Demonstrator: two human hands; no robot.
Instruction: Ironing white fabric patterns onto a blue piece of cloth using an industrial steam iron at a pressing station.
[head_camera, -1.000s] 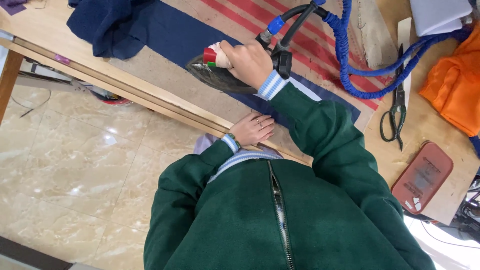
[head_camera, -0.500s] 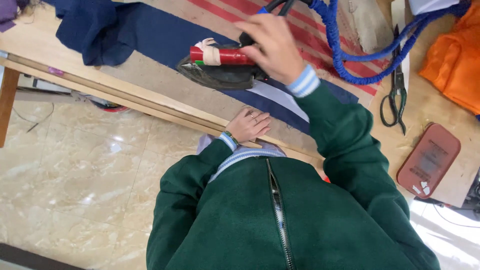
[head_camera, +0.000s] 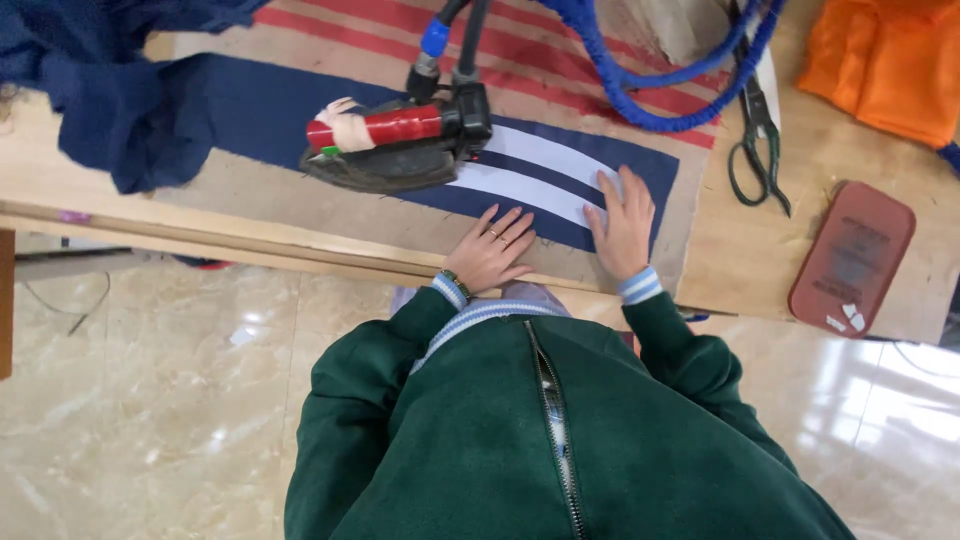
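The wooden tabletop (head_camera: 760, 270) ran across the upper part of the view, with a striped pad covering its middle. Near the far left corner lay one heap of dark blue cloth (head_camera: 110, 90), and at the far right corner one orange cloth (head_camera: 880, 60).

On the pad lay one navy fabric strip with white stripes (head_camera: 545, 170), its long axis running left to right, parallel to the tabletop's near edge. One steam iron (head_camera: 395, 145) with a red handle stood on the strip's left part, no hand on it, its handle pointing along the same axis. One coiled blue hose (head_camera: 640, 90) looped behind it toward the far edge.

The right hand (head_camera: 622, 222) lay flat and open, fingers spread, pressing on the strip's right end and gripping nothing. The left hand (head_camera: 490, 250) also lay flat and open, holding nothing, on the pad just beside the strip's near edge, fingertips at the white stripe. The iron lay to the left of and beyond both hands; the left hand was the nearer to it.

Toward the right edge lay one pair of scissors (head_camera: 755, 140), and nearer the near right corner one reddish flat case (head_camera: 850, 255).
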